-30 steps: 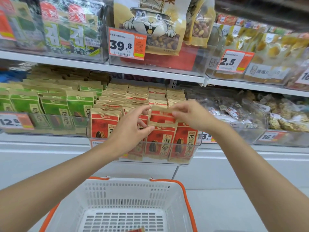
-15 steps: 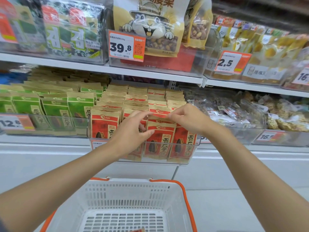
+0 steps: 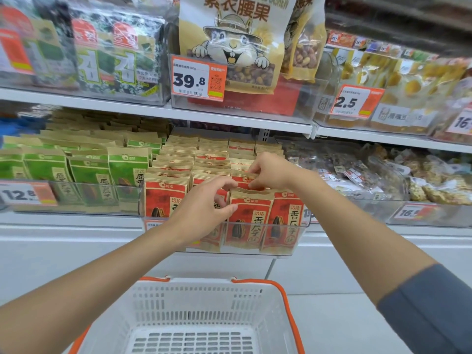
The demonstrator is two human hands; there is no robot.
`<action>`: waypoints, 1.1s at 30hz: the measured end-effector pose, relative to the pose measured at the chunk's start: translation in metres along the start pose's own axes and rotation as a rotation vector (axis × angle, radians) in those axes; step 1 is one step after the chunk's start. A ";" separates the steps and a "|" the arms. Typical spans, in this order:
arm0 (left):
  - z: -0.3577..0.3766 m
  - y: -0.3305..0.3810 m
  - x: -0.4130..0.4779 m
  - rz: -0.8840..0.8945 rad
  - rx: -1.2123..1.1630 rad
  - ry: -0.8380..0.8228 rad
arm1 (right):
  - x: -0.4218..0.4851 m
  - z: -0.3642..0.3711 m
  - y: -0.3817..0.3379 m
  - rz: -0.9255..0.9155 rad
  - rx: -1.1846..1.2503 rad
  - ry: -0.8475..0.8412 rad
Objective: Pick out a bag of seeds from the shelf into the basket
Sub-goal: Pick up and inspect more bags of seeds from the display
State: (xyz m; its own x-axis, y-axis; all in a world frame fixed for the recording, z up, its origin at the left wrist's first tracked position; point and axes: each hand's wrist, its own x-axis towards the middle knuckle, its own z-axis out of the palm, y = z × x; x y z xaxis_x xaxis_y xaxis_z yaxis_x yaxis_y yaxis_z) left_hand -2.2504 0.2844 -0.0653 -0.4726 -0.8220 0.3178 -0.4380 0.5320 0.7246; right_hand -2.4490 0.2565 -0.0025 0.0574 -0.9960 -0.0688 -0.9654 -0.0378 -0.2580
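Pinched at its top by the left hand (image 3: 204, 204) and right hand (image 3: 270, 172), the seed bag (image 3: 251, 221) could be snagged on the tray (image 3: 302, 232) front edge.

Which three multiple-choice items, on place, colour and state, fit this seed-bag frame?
1. Where is the white plastic basket with orange handles? A on the upper shelf; B below the right hand, low in the frame; C behind the bags.
2. What colour is the front of the kraft-paper seed bag that the right hand pinches? A blue; B red; C purple.
3. Where does that bag stand? A in the clear plastic shelf bin; B in the basket; C on the floor.
Key: B, the basket fills the bottom of the view; B, the front is red with a dark seed; A, its lower part stands behind the bin's wall, with the fingers at its top.
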 end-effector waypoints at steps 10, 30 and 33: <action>-0.018 0.009 -0.006 -0.089 -0.145 0.027 | -0.036 -0.052 -0.003 -0.063 0.449 0.467; -0.015 0.019 -0.063 -0.283 -0.610 -0.162 | -0.107 0.044 -0.058 0.090 1.259 0.611; -0.008 0.016 -0.063 -0.273 -0.578 -0.159 | -0.110 0.050 -0.058 0.102 1.165 0.625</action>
State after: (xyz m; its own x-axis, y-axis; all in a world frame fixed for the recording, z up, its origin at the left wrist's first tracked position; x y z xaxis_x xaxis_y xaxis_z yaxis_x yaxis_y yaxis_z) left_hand -2.2216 0.3434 -0.0692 -0.5296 -0.8481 0.0138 -0.0980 0.0774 0.9922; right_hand -2.3868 0.3722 -0.0287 -0.4310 -0.8714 0.2344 -0.1592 -0.1823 -0.9703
